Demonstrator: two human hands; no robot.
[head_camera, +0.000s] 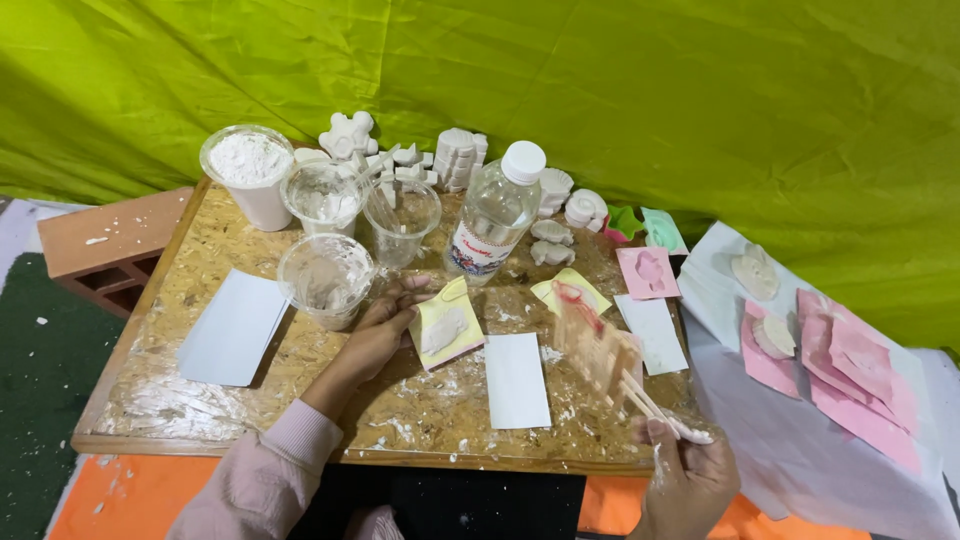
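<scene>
My left hand (385, 325) rests on the wooden board (150, 400) and grips the edge of a yellow mould (447, 325) filled with white plaster. My right hand (690, 470) is at the board's near right corner, shut on a wooden stick (640, 395) that points up-left; the stick is blurred. A clear plastic cup smeared with white plaster (325, 278) stands just left of my left hand. Another yellow mould (570, 292) lies beyond the stick.
A water bottle (495, 212), a cup of white powder (250, 172), two more clear cups (400, 218) and several white plaster casts (460, 155) stand at the back. White cards (517, 380) lie on the board. Pink moulds (850, 375) lie on a cloth at right.
</scene>
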